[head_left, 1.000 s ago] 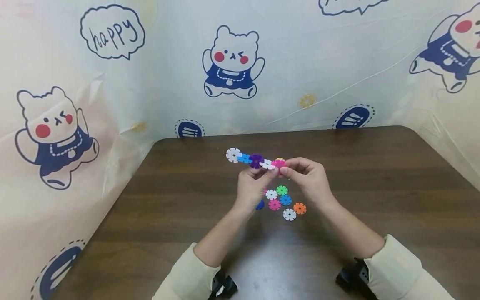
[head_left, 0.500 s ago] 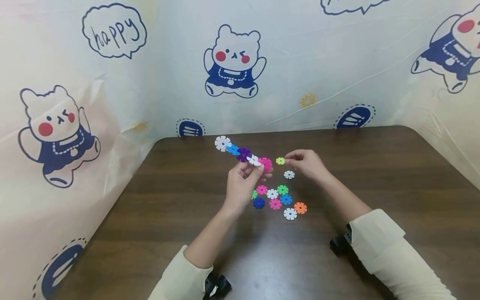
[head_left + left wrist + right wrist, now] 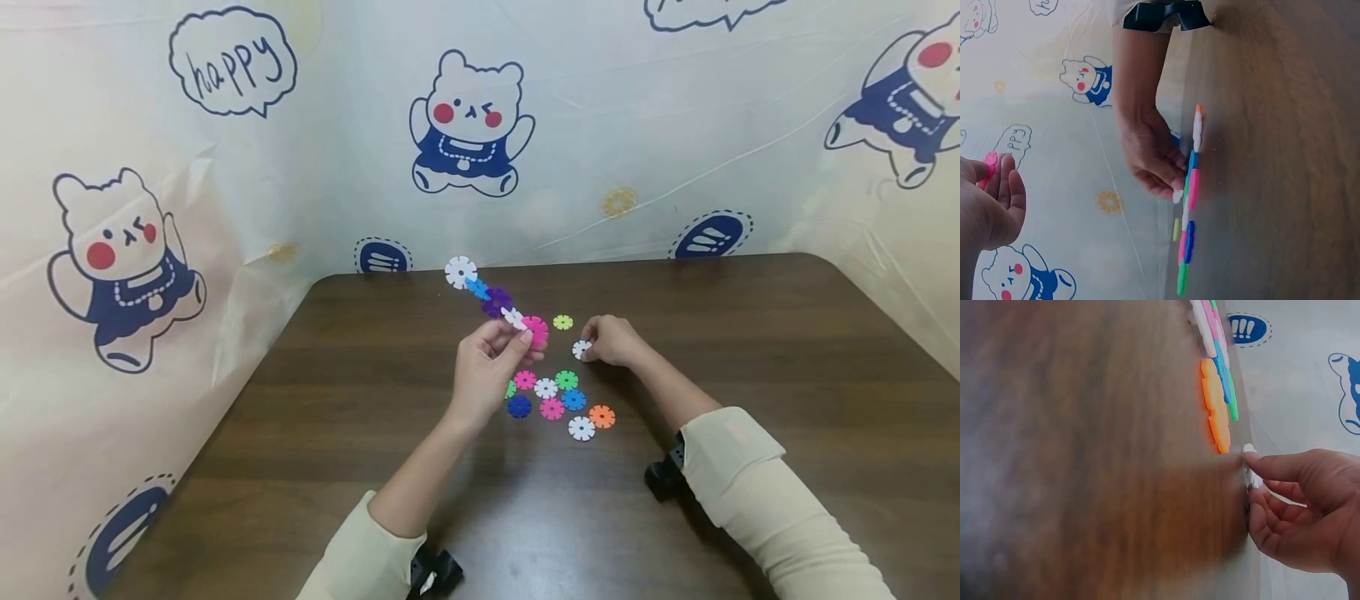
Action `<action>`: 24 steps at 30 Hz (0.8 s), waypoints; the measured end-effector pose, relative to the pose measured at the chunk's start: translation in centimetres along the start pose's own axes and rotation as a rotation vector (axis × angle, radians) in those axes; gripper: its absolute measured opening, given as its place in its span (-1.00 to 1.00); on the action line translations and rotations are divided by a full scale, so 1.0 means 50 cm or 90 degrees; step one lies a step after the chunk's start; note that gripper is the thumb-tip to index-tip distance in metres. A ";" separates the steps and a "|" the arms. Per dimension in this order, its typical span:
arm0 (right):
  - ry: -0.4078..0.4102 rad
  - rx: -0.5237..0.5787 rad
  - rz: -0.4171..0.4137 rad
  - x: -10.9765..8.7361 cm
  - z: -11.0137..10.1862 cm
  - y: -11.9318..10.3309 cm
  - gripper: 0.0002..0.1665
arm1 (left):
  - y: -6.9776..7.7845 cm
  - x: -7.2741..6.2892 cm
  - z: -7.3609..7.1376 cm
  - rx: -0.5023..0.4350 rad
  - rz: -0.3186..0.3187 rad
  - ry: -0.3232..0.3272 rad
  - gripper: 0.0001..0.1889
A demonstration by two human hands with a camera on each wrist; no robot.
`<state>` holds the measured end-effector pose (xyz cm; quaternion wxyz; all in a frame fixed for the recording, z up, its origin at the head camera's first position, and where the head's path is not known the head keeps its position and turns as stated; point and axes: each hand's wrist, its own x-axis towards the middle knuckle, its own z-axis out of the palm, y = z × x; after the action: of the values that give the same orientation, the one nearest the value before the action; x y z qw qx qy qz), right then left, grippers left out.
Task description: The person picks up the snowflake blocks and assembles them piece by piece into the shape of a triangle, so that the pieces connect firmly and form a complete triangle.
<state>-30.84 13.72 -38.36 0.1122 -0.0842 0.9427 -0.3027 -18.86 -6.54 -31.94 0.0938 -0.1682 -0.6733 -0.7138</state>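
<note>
My left hand (image 3: 487,371) pinches the pink end disc (image 3: 536,332) of a chain of notched plastic discs, held up over the table. From there the chain slants up and left through a white, a purple (image 3: 497,302) and a blue disc to a white one (image 3: 461,272) at its far end. My right hand (image 3: 613,340) has thumb and fingers at a loose white disc (image 3: 581,350) low over the tabletop; in the right wrist view they pinch this white disc (image 3: 1250,470) by its edge. A yellow-green disc (image 3: 563,322) lies between the hands.
Several loose notched discs lie on the brown table (image 3: 337,442) in front of the hands, among them a dark blue (image 3: 519,407), a green (image 3: 567,380), a blue (image 3: 573,400) and an orange one (image 3: 602,417). A printed curtain (image 3: 315,125) hangs behind the table.
The right hand has come away from the chain, let go of the yellow-green disc on the table and moved down to the white disc. The left hand has tilted the chain's far end upward.
</note>
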 end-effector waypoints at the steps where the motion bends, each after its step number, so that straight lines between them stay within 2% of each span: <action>1: 0.003 0.001 -0.003 -0.002 -0.002 0.000 -0.76 | 0.001 0.000 0.000 0.001 0.003 -0.001 -0.86; 4: 0.007 0.031 -0.016 -0.015 -0.010 -0.003 -0.83 | 0.002 0.002 -0.001 0.003 0.009 -0.004 -0.86; 7: 0.016 0.094 -0.037 -0.037 -0.022 -0.011 -0.85 | 0.002 0.002 -0.003 0.012 0.015 -0.004 -0.86; 13: 0.041 0.232 -0.078 -0.095 -0.047 -0.043 -0.78 | 0.003 0.002 -0.007 0.045 0.022 -0.009 -0.86; 20: 0.058 0.350 -0.104 -0.148 -0.065 -0.070 -0.68 | 0.002 0.003 -0.009 0.095 0.005 -0.005 -0.85; 24: 0.057 0.418 -0.108 -0.172 -0.073 -0.080 -0.63 | 0.027 -0.002 -0.003 0.156 0.005 -0.011 -0.87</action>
<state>-23.17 14.48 -31.74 0.0659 -0.1084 0.7888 -0.6015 -18.30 -6.82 -30.72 0.1106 -0.1639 -0.7557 -0.6244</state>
